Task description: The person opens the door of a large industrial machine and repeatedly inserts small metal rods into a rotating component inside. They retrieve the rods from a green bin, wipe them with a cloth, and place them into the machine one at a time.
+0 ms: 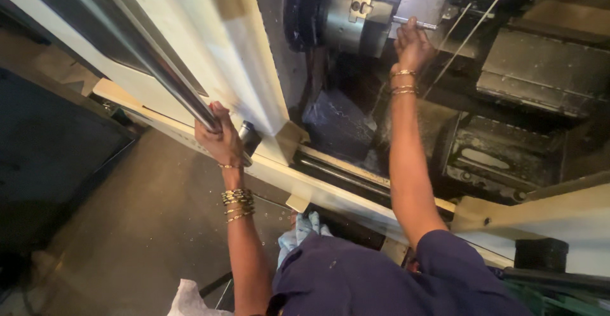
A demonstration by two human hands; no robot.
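Item one, as I log it from my station: the slim metal rod [414, 23], bright steel, projecting sideways from the steel chuck [356, 11] inside the machine enclosure at upper centre of the head view. I judge it stiff, light for its length, and probably slick with coolant or oil; the free end, clear of the chuck face, looks like the sensible place to grip it. Item two: my right hand [412, 48], arm stretched deep into the machine, fingers [406, 33] curled narrowly about that rod near its free end, in contact with it; I cannot tell how firm the hold is. Gold bangles sit at the wrist. Item three: my left hand [220, 139], wrapped fully round the long polished door handle bar [159, 68] near its lower end, fingers closed tight on it, more bangles below. I judge the bar smooth, rigid and fixed to the cream sliding door [210, 42], which looks heavy. Item four: dark machine bed [495, 157] below the chuck, strewn with swarf and grime. Item five: a pale blue cloth [304, 230] by my waist, soft and limp. Item six: grey concrete floor [127, 227] at lower left.
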